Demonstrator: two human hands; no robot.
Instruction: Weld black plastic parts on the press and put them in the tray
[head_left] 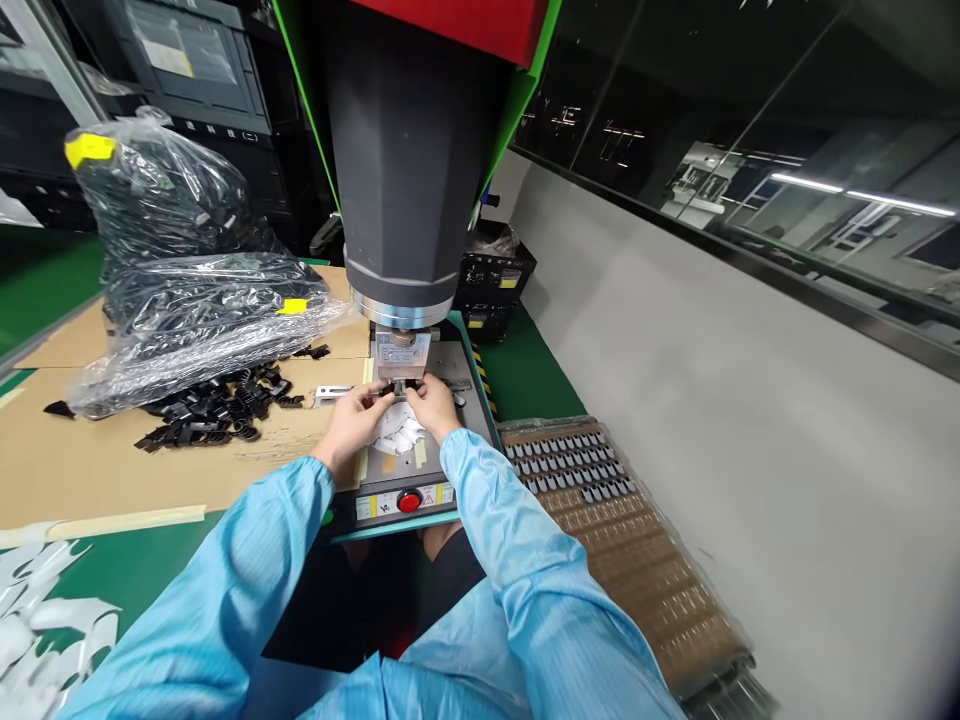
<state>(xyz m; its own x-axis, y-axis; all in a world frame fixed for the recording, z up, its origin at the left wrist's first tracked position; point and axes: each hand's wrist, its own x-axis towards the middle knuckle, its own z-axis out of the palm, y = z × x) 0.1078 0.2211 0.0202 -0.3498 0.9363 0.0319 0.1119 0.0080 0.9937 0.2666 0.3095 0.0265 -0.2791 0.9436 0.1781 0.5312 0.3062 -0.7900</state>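
Note:
Both of my hands meet under the metal horn (401, 352) of a bench press machine. My left hand (358, 415) is closed, thumb and fingertips pinching the left side of a small black plastic part (388, 388). From the other side my right hand (433, 404) pinches at the right end of the same spot. The part sits at the fixture just below the horn, and the fingers hide much of it. White curved pieces (397, 430) lie in a loose heap on the machine's base plate, between my wrists.
Left on the cardboard are a pile of black parts (217, 405) and clear bags (180, 220) of more. White strips (67, 620) lie front left. A tray (645, 560) with rows of grey parts stands right. A red button (409, 501) is on the machine's front.

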